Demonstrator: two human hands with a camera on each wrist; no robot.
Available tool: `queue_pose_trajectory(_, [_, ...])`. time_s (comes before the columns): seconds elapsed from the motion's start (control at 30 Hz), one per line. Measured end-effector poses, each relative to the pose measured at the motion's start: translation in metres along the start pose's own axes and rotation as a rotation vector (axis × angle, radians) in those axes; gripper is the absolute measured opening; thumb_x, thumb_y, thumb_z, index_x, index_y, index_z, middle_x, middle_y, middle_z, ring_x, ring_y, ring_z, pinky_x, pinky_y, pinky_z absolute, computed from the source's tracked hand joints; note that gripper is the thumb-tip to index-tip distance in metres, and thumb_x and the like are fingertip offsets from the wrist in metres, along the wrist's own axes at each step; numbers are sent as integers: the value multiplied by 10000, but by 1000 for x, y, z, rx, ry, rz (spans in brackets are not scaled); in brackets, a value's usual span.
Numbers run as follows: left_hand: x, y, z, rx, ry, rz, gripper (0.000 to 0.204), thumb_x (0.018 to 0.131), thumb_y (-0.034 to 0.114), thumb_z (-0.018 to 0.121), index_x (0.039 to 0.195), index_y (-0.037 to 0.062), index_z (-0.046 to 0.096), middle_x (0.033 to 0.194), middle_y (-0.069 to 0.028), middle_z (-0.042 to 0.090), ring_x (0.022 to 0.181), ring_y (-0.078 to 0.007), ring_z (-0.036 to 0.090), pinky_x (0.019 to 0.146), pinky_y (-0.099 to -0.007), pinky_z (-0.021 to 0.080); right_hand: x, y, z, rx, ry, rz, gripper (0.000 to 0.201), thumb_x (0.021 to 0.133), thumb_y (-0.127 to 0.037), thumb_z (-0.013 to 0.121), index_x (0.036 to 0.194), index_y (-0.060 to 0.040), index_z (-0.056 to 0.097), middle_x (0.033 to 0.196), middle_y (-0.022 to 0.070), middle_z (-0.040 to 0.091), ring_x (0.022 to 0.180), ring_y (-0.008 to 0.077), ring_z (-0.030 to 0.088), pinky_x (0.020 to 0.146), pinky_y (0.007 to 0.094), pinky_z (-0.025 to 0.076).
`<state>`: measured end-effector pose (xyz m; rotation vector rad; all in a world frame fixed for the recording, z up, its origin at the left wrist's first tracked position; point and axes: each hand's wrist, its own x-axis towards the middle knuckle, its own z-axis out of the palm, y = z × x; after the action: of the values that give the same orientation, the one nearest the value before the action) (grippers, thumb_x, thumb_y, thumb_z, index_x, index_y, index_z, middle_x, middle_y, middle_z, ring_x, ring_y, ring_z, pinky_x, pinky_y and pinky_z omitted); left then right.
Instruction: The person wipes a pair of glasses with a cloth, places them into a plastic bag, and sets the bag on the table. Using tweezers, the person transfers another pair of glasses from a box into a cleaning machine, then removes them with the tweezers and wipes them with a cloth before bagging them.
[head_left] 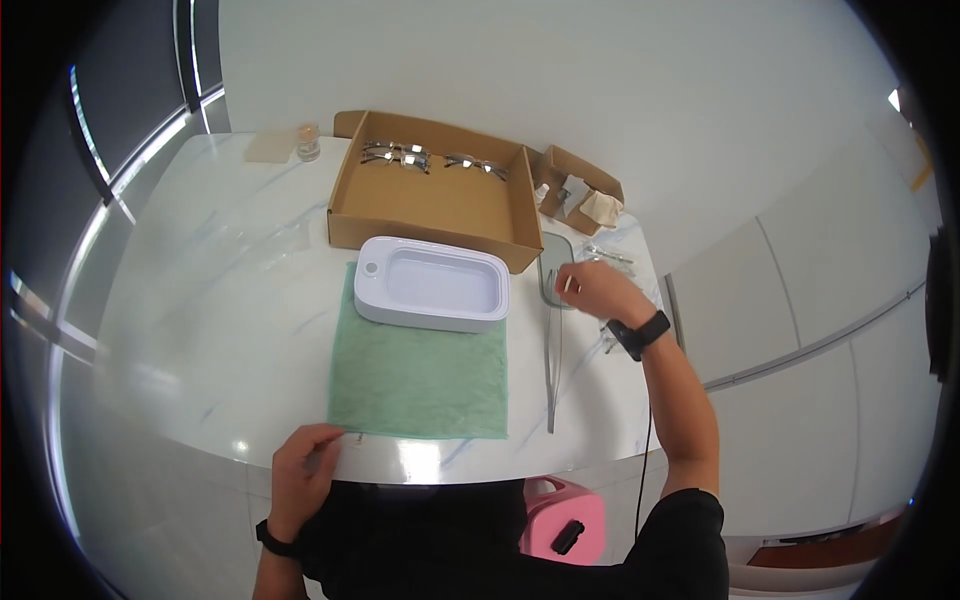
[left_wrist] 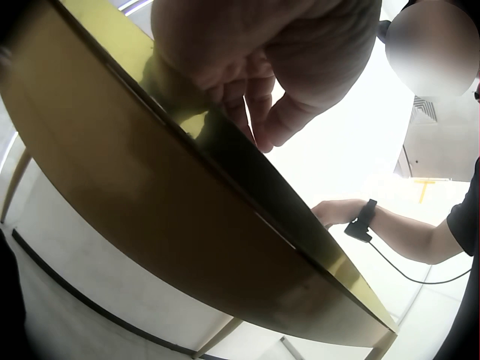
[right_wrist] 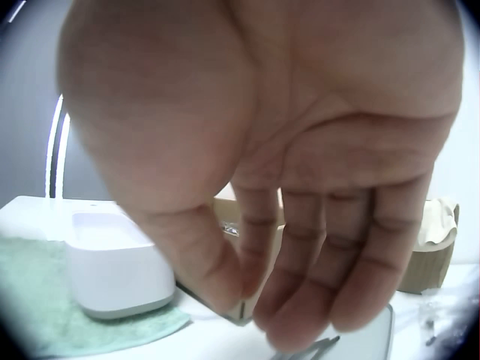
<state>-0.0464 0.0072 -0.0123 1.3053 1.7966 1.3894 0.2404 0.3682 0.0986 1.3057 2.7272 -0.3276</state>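
Observation:
My right hand is over a grey tray, its fingers bent downward. In the right wrist view, nothing shows between the thumb and fingers of that hand; a thin metal tool lies below the fingertips. Long thin grey strips extend from the tray toward the table's front. My left hand, loosely curled, is at the table edge beside the near left corner of a green cloth. In the left wrist view this hand holds nothing visible. A white oblong basin stands on the cloth's far part.
Behind the basin, an open cardboard box holds several glasses. A smaller box with cloth and packets stands to its right. Clear packets lie beyond the right hand. A small jar is at the back left, a pink stool below.

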Motion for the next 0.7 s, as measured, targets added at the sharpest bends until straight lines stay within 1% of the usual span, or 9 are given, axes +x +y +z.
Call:
queue_pose_trajectory(0.03, [0, 0, 0, -3, -1, 13, 144, 873, -15, 623, 1012, -6, 657, 958, -125, 679, 859, -242, 667, 785, -306, 522, -9, -4, 4, -28, -107, -28, 191, 782, -66, 597, 954, -89, 677, 851, 126, 695, 792, 313, 672, 701, 395, 529])
queue_pose_trajectory(0.1, [1, -1, 1, -4, 0, 15, 142, 870, -14, 625, 1007, -6, 658, 958, -127, 680, 857, -246, 668, 782, -309, 525, -28, 7, 29, -57, -132, -150, 274, 760, 9, 564, 992, -87, 674, 912, 121, 651, 825, 293, 653, 693, 405, 519])
queue_pose_trajectory(0.13, [3, -1, 1, 0, -4, 21, 140, 867, -13, 627, 1003, -6, 660, 958, -129, 681, 854, -250, 669, 778, -311, 527, -40, 4, 33, -132, -147, -169, 355, 729, 71, 532, 1012, -97, 664, 994, 117, 591, 858, 307, 635, 697, 410, 520])
queue_pose_trajectory(0.17, [3, -1, 2, -4, -12, 26, 140, 867, -13, 627, 1003, -6, 660, 958, -129, 681, 854, -250, 669, 778, -311, 527, -48, 2, 39, -133, -145, -158, 355, 729, 71, 532, 1012, -97, 664, 994, 117, 591, 858, 307, 635, 697, 410, 520])
queue_pose_trajectory(0.23, [4, -1, 2, 34, -26, 23, 133, 863, -11, 630, 992, -6, 663, 958, -133, 682, 854, -258, 670, 777, -313, 529, -59, 2, 52, -161, 24, -238, 344, 731, 107, 569, 986, -113, 635, 1004, 89, 560, 907, 294, 631, 730, 397, 538])
queue_pose_trajectory(0.3, [4, 1, 3, 28, -29, 36, 131, 862, -10, 629, 988, -7, 664, 957, -135, 682, 856, -261, 670, 778, -313, 528, -63, 2, 61, -190, 81, -250, 280, 766, 71, 578, 974, -112, 621, 1004, 82, 546, 914, 282, 619, 722, 373, 539])
queue_pose_trajectory(0.37, [4, 3, 3, 30, -28, 49, 129, 861, -10, 629, 985, -8, 664, 956, -136, 682, 858, -264, 670, 780, -313, 528, -64, 3, 66, -278, 214, -362, 249, 794, 23, 577, 994, -118, 624, 1004, 71, 550, 935, 258, 612, 734, 369, 541])
queue_pose_trajectory(0.57, [1, 1, 6, 28, -9, 63, 123, 867, -4, 628, 985, -12, 662, 954, -137, 683, 866, -268, 669, 786, -315, 526, -63, 16, 75, -392, 207, -533, 237, 824, -51, 570, 1037, -138, 627, 977, 47, 561, 921, 227, 609, 740, 340, 538])
queue_pose_trajectory(0.7, [0, 1, 4, 37, -24, 66, 123, 872, 2, 624, 988, -12, 663, 956, -138, 683, 868, -268, 668, 785, -319, 526, -69, 23, 71, -393, 194, -515, 224, 823, -55, 571, 1026, -137, 621, 942, 50, 559, 918, 225, 606, 712, 341, 539])
